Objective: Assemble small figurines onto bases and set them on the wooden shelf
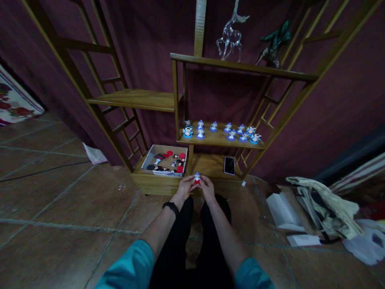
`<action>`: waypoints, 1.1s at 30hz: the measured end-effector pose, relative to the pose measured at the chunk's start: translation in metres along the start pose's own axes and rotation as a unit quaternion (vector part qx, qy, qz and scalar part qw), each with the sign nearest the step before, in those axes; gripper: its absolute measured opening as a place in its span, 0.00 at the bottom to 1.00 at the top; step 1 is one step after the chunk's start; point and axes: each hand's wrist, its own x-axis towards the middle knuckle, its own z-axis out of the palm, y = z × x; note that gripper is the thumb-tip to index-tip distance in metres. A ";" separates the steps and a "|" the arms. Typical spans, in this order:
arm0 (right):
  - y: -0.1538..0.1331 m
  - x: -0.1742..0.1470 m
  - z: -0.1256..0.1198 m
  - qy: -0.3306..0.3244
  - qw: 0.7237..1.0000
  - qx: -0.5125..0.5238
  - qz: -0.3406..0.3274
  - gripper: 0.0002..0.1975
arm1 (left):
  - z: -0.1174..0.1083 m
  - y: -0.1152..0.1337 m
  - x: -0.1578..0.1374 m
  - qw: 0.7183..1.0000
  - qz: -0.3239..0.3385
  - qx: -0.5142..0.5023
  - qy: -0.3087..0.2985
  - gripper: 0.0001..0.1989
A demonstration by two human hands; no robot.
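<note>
Your left hand [184,187] and right hand [207,187] both have a closed grip on one small purple-and-white, red-based figurine [197,177].

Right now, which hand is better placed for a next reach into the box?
Probably the left hand, nearer the box than the right hand is. Both hold the small figure, though, so the left would likely need freeing first.

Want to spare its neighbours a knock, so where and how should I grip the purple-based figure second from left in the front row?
Pinch the upright figure by the sides of its body, just above its purple base, probably coming from the front. The base spreads wider than the body, and another figure stands right behind.
</note>
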 end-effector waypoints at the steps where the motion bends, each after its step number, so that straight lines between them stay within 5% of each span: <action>1: 0.000 -0.001 0.000 0.000 1.000 0.023 0.003 0.17 | -0.001 0.002 -0.001 1.000 -0.003 0.002 -0.011 0.10; 11: -0.010 -0.004 0.001 -0.018 0.999 0.027 0.010 0.13 | -0.008 0.009 -0.007 0.996 0.012 0.026 -0.086 0.15; 18: -0.017 -0.006 0.002 -0.036 0.999 -0.010 -0.027 0.10 | -0.004 0.010 -0.011 0.993 0.081 0.038 -0.081 0.12; 33: -0.027 -0.010 0.004 -0.034 0.998 -0.035 -0.050 0.09 | -0.007 0.009 -0.009 0.990 0.098 0.035 -0.093 0.13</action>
